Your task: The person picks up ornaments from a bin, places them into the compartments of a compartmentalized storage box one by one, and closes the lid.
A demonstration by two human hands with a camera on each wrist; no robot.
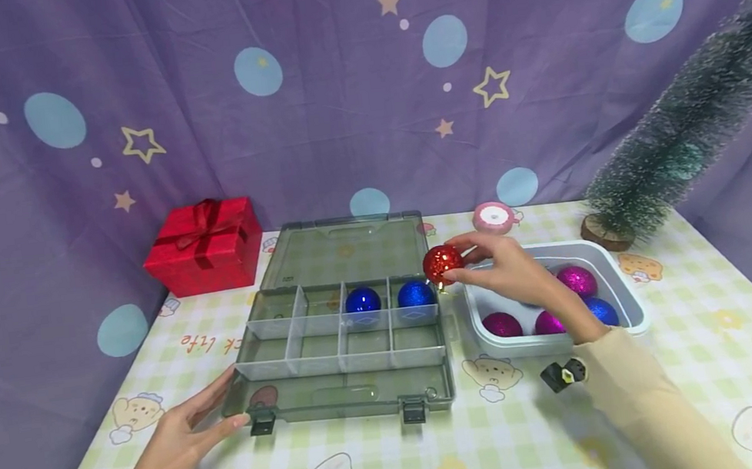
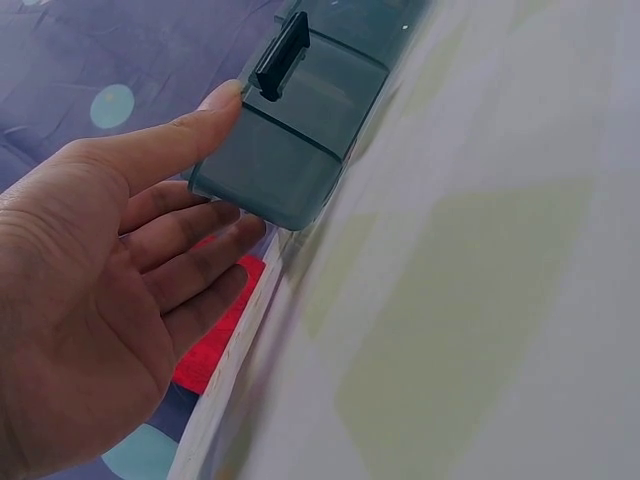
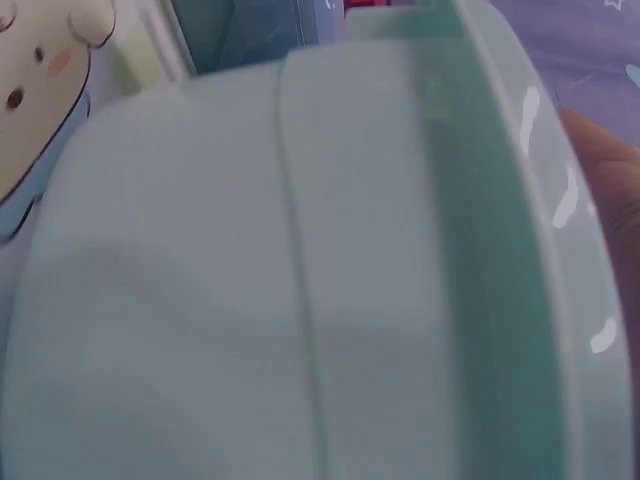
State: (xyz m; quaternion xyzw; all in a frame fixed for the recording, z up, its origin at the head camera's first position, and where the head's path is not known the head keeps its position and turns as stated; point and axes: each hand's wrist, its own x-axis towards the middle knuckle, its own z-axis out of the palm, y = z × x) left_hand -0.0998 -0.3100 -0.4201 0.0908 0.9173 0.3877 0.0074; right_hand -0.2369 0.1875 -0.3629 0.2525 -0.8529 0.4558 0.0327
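My right hand point(image 1: 508, 270) pinches a red glittery Christmas ball point(image 1: 443, 265) by its side, its gold cap pointing down. The ball hangs in the air by the right edge of a grey see-through compartment box point(image 1: 369, 360), which lies open with its lid tilted back. In the back row sit a shiny blue ball point(image 1: 363, 303) and, one compartment to the right, a glittery blue ball point(image 1: 416, 297). My left hand point(image 1: 186, 438) holds the box's front left corner, thumb by the clasp point(image 2: 282, 58) and fingers along the left side. The right wrist view hides the red ball.
Under my right forearm stands a pale tub point(image 1: 620, 268) with several magenta and blue balls. Behind are a pink ribbon roll point(image 1: 493, 218) and a small frosted tree point(image 1: 678, 130). A red gift box point(image 1: 207, 250) sits back left; a small black item point(image 1: 562, 376) lies before the tub.
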